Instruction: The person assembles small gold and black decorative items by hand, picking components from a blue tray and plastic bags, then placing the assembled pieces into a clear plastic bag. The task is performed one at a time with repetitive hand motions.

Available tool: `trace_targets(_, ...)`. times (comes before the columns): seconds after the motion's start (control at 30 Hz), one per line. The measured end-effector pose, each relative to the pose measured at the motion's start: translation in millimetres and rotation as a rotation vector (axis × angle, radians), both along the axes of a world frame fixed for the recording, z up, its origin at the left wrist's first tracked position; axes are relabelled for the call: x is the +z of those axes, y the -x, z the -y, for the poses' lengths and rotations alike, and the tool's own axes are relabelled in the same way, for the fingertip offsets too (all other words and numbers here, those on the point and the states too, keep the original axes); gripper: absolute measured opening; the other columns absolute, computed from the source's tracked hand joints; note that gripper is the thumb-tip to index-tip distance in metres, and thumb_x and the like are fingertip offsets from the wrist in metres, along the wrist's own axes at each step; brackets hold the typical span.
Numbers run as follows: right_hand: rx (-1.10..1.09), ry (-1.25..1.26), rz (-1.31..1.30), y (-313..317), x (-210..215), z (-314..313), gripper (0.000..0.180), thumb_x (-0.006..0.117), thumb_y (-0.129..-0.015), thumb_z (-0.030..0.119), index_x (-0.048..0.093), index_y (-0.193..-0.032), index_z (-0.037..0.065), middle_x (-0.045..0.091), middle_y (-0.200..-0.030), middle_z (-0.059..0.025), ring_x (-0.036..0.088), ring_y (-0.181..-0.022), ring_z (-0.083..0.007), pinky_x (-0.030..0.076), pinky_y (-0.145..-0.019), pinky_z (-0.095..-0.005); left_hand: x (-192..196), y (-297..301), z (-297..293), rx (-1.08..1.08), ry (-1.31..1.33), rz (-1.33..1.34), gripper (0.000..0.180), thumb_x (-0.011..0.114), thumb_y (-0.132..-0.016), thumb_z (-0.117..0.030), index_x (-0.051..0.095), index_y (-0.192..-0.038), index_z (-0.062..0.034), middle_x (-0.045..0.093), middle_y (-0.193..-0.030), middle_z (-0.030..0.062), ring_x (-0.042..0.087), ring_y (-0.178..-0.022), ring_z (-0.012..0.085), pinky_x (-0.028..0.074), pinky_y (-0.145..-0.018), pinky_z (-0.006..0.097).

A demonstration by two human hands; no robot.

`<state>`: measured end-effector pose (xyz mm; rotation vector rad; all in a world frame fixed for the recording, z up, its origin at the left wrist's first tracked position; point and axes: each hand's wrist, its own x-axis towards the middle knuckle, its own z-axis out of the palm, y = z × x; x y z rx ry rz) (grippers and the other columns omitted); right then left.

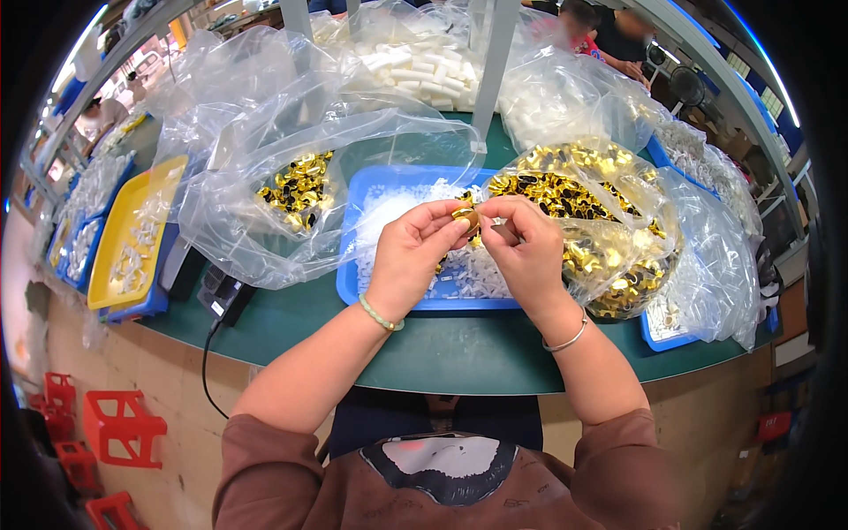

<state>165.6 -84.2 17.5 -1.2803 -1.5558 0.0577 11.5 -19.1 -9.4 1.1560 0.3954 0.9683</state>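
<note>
Head view shows a gold piece (464, 214) above the tray (459, 304), pinched in the left hand (406, 252), the right hand (533, 252) just right of it, its grip unclear.

The held piece (465, 215) is gold, the small parts (481, 276) white, their tray (442, 304) blue, the desk (442, 349) dark green.

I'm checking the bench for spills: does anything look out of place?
Nothing clearly stands out: white pieces lie in the blue tray, most gold parts sit in clear bags, and no obvious spill or damage shows.
</note>
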Motion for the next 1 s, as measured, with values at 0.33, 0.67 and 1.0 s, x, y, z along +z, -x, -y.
trace_targets(0.33, 0.023, 0.084, -0.095, 4, -3, 1, 0.02, 0.066, -0.079, -0.006, 0.066, -0.098, 0.001, 0.065, -0.093, -0.0082, 0.059, -0.068, -0.0146, 0.047, -0.059, -0.0262, -3, 0, 1, 0.068, -0.033, 0.026, 0.028, 0.064, -0.094, -0.007, 0.061, -0.119, 0.003, 0.069, -0.108, 0.0106, 0.066, -0.097, 0.0136, 0.055, -0.088, 0.027)
trace_targets(0.67, 0.039, 0.081, -0.094, 5, 2, 2, 0.031, 0.061, -0.08, -0.009, 0.065, -0.109, 0.002, 0.067, -0.099, -0.0122, 0.065, -0.078, -0.0186, 0.051, -0.069, -0.0291, 1, 1, -9, 0.065, 0.058, 0.073, 0.029, 0.062, -0.095, -0.009, 0.059, -0.122, 0.0015, 0.065, -0.112, 0.0092, 0.065, -0.102, 0.0172, 0.054, -0.092, 0.03)
trace_targets(1.0, 0.248, 0.386, 0.631, -26, 6, 8, 0.02, 0.072, -0.073, 0.004, 0.069, -0.093, 0.004, 0.065, -0.087, -0.0115, 0.064, -0.081, -0.0323, 0.051, -0.071, -0.0401, 11, 22, -23, -0.13, 0.218, -0.082, 0.037, 0.058, -0.097, -0.011, 0.054, -0.131, 0.0032, 0.062, -0.123, 0.0151, 0.061, -0.11, 0.0166, 0.049, -0.1, 0.027)
